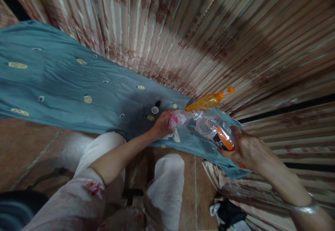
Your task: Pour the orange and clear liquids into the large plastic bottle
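Observation:
My left hand (162,125) is closed around a small clear bottle with a pink label (180,118), tilted onto its side. In my right hand (242,146) is a larger clear plastic bottle with an orange and black label (211,128), its neck pointing left. The two bottles' necks meet mouth to mouth; whether liquid passes between them I cannot tell. Behind them lies an orange pump bottle (208,101). A white cap (155,110) and a small black cap (157,103) rest left of the bottles. Under my left hand is a crumpled white cloth or tissue (176,136).
A blue patterned cloth (65,87) covers the long narrow surface before me. Pleated floral curtains (162,24) hang behind it and to the right. Dark cloth (229,213) lies on the tiled floor (200,192), lower right. My knees are close to the front edge.

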Action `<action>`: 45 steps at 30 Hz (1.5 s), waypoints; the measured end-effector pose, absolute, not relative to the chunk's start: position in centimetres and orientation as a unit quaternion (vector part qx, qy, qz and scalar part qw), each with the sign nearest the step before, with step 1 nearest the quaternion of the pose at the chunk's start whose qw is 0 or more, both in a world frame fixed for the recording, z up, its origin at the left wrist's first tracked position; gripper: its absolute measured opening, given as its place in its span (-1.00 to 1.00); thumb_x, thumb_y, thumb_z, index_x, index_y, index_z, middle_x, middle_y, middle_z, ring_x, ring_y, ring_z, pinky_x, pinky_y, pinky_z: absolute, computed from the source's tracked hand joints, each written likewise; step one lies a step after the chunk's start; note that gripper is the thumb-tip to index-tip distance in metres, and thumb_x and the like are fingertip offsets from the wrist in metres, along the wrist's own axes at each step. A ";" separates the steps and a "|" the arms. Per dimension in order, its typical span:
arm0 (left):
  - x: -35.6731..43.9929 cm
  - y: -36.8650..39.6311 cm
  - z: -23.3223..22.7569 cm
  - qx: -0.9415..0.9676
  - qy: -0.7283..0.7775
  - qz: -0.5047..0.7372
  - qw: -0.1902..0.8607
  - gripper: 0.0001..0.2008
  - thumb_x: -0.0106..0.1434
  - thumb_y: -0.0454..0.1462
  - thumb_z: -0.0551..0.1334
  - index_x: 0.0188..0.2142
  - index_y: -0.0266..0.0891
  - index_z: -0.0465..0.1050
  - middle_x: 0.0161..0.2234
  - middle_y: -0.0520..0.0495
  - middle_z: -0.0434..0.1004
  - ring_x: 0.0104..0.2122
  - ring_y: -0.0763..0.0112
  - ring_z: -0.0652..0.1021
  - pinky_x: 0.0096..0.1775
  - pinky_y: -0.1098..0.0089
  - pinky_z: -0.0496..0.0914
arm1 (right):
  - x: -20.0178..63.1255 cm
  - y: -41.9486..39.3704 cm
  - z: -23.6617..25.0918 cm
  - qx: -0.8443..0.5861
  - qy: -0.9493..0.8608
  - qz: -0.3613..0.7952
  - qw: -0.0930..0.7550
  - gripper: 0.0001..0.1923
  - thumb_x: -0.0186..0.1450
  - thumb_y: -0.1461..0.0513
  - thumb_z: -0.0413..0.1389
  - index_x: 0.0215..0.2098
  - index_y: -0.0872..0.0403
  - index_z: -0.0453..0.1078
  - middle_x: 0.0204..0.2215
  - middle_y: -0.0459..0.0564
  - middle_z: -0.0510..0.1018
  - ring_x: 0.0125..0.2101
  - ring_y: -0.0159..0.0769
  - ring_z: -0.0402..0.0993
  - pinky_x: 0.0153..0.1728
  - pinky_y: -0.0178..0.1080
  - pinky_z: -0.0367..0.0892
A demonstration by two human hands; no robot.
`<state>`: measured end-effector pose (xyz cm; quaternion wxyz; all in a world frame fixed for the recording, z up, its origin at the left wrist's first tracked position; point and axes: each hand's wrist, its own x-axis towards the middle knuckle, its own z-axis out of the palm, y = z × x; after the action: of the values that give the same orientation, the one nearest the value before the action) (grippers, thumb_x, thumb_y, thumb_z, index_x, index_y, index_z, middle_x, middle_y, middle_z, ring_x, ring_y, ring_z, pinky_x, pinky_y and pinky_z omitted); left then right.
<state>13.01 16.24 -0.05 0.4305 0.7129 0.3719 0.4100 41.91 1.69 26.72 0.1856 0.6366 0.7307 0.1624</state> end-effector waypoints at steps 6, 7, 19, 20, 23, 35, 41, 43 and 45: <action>13.7 16.0 -0.1 0.704 0.402 0.418 0.411 -0.02 0.06 -0.41 0.67 0.49 -0.17 0.59 0.50 -0.32 0.74 0.55 -0.41 0.69 0.65 -0.35 0.58 | 42.0 1.8 26.7 0.638 0.731 0.159 0.180 -0.61 0.41 -0.01 0.35 0.06 0.02 0.49 -0.52 0.10 0.69 -0.46 0.25 0.81 -0.45 -0.14 0.33; 13.6 16.0 0.0 0.705 0.400 0.415 0.412 -0.02 0.06 -0.41 0.67 0.49 -0.17 0.59 0.50 -0.32 0.73 0.55 -0.41 0.69 0.65 -0.34 0.58 | 42.0 1.8 26.7 0.637 0.734 0.157 0.175 -0.62 0.41 -0.01 0.35 0.05 0.01 0.49 -0.51 0.11 0.70 -0.46 0.24 0.80 -0.45 -0.14 0.33; 12.6 16.2 0.8 0.714 0.378 0.391 0.441 0.03 0.06 -0.40 0.64 0.54 -0.12 0.53 0.57 -0.34 0.70 0.60 -0.38 0.66 0.70 -0.43 0.50 | 42.1 1.7 26.7 0.632 0.734 0.166 0.185 -0.66 0.43 -0.01 0.37 0.01 0.00 0.50 -0.46 0.17 0.75 -0.41 0.27 0.84 -0.41 -0.13 0.40; 12.6 16.2 0.7 0.714 0.378 0.392 0.441 0.03 0.06 -0.40 0.64 0.54 -0.13 0.53 0.57 -0.34 0.70 0.59 -0.37 0.66 0.70 -0.41 0.51 | 42.0 1.7 26.8 0.633 0.733 0.164 0.186 -0.66 0.44 -0.01 0.36 0.01 -0.01 0.50 -0.47 0.16 0.75 -0.41 0.27 0.84 -0.42 -0.13 0.39; 12.8 16.2 0.6 0.714 0.378 0.395 0.438 0.03 0.06 -0.39 0.65 0.54 -0.13 0.53 0.56 -0.35 0.70 0.59 -0.36 0.66 0.70 -0.37 0.51 | 41.8 1.7 26.9 0.633 0.734 0.158 0.187 -0.65 0.44 -0.01 0.36 0.03 0.00 0.49 -0.48 0.14 0.73 -0.41 0.26 0.83 -0.41 -0.13 0.39; 13.0 15.9 0.6 0.711 0.382 0.408 0.426 -0.04 0.07 -0.40 0.63 0.49 -0.12 0.57 0.51 -0.29 0.73 0.56 -0.41 0.67 0.67 -0.33 0.56 | 41.4 1.9 27.1 0.643 0.724 0.161 0.189 -0.65 0.43 -0.03 0.35 0.01 -0.01 0.49 -0.47 0.13 0.72 -0.43 0.25 0.82 -0.44 -0.14 0.32; 12.7 16.3 0.6 0.711 0.376 0.404 0.436 -0.04 0.04 -0.39 0.64 0.46 -0.12 0.59 0.52 -0.33 0.73 0.56 -0.44 0.68 0.65 -0.50 0.55 | 41.5 1.8 27.2 0.642 0.725 0.161 0.194 -0.60 0.43 -0.02 0.37 0.06 0.04 0.52 -0.45 0.16 0.75 -0.41 0.26 0.83 -0.42 -0.13 0.37; 13.0 16.1 0.4 0.710 0.380 0.403 0.435 -0.03 0.04 -0.40 0.63 0.48 -0.15 0.59 0.54 -0.36 0.72 0.56 -0.45 0.68 0.66 -0.48 0.55 | 41.4 1.8 27.2 0.641 0.727 0.159 0.191 -0.59 0.44 -0.02 0.36 0.08 0.05 0.52 -0.44 0.18 0.76 -0.40 0.26 0.84 -0.41 -0.13 0.39; 13.4 15.9 0.3 0.705 0.392 0.411 0.424 -0.02 0.05 -0.42 0.61 0.50 -0.21 0.57 0.55 -0.38 0.71 0.57 -0.45 0.67 0.68 -0.41 0.54 | 41.4 1.8 27.2 0.642 0.725 0.156 0.193 -0.60 0.43 -0.02 0.36 0.07 0.05 0.51 -0.46 0.17 0.74 -0.39 0.27 0.85 -0.41 -0.13 0.40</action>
<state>13.43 15.88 0.26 0.4240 0.7055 0.3915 0.4114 41.39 1.79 27.23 0.1929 0.6424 0.7251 0.1559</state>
